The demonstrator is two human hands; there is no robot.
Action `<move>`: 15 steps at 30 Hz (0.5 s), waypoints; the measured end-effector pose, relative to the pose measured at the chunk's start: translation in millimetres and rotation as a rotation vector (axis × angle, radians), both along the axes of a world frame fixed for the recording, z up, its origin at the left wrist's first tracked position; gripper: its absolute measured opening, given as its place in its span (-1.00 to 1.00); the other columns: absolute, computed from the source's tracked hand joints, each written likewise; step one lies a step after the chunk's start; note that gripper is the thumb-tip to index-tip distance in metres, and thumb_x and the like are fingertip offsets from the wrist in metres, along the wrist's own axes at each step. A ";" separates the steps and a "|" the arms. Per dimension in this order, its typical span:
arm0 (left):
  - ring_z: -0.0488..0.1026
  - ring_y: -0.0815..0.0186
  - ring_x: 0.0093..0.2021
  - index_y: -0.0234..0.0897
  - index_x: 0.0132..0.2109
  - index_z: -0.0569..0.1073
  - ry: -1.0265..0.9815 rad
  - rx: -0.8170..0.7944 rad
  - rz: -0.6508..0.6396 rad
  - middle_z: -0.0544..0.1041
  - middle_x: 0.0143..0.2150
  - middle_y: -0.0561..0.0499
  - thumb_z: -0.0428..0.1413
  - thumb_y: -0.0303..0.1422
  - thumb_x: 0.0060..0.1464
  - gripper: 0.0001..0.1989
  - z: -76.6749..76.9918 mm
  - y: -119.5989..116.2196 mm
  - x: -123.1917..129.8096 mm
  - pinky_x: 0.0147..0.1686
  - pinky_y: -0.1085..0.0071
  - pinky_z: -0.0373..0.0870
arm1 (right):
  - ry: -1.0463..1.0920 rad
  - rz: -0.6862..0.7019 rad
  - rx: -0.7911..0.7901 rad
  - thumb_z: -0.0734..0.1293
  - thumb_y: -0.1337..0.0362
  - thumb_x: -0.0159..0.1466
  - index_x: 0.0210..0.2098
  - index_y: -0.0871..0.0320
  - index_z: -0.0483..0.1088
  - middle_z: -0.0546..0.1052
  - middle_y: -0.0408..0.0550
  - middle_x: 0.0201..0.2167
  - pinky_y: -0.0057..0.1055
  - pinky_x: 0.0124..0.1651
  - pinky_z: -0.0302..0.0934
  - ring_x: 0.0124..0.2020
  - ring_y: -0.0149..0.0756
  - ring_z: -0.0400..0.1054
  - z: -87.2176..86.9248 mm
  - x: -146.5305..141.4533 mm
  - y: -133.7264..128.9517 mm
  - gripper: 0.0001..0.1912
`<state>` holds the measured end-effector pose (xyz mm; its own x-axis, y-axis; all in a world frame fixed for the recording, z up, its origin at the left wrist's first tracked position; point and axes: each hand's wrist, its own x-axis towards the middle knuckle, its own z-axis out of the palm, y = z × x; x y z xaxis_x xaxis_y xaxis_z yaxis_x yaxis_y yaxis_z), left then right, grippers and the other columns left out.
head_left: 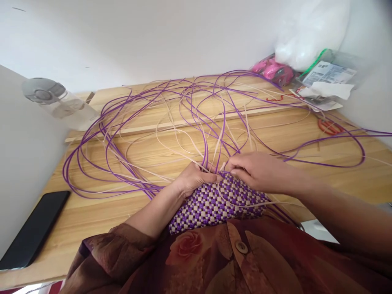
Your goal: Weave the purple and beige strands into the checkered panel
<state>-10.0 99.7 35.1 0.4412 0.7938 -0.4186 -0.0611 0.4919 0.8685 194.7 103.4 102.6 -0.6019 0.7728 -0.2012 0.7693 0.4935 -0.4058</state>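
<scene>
Lower centre | our left hand [194, 179] pinches purple-and-beige checkered woven-strip panel [211, 204] | right hand [257, 170] at its edge, hold unclear | we judge: edge-weaving, next needing even tension

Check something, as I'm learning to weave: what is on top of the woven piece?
The left hand and right hand are at the woven piece's upper edge; a loose cream strand curves across it. What lies beneath the hands is covered.
</scene>
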 end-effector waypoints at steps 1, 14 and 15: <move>0.39 0.41 -0.51 -0.38 -0.41 0.54 0.000 0.005 0.000 0.52 -0.51 0.03 0.39 -0.38 -0.40 -0.69 -0.7 0.1 0.2 -0.38 0.43 0.31 | -0.028 0.014 -0.005 0.15 0.25 0.31 -0.40 0.16 0.32 0.42 -0.10 -0.48 -0.41 -0.38 -0.08 -0.46 -0.38 0.21 3.2 -0.1 -7.6 -0.78; 0.29 0.43 -0.50 -0.32 -0.47 0.46 0.225 0.298 -0.013 0.43 -0.52 0.10 0.22 -0.29 -0.12 -0.82 -2.4 0.8 6.9 -0.46 0.48 0.19 | 0.273 -0.375 -0.091 0.12 0.18 0.34 -0.30 0.12 0.29 0.40 -0.17 -0.49 -0.43 -0.36 -0.03 -0.43 -0.38 0.23 -38.9 -15.8 -36.0 -0.80; 0.30 0.42 -0.49 -0.33 -0.47 0.46 0.247 0.326 -0.060 0.43 -0.50 0.10 0.19 -0.30 -0.11 -0.84 -0.2 2.8 6.2 -0.45 0.48 0.19 | 0.308 -0.411 -0.090 0.14 0.17 0.34 -0.31 0.13 0.30 0.40 -0.18 -0.50 -0.43 -0.36 -0.02 -0.44 -0.38 0.24 -44.2 -16.2 -36.8 -0.80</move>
<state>-3.8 102.6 34.9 0.4090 0.8781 -0.2483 0.1890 0.1848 0.9644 178.5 66.6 58.4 -0.2943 0.9454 -0.1396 0.7305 0.1284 -0.6707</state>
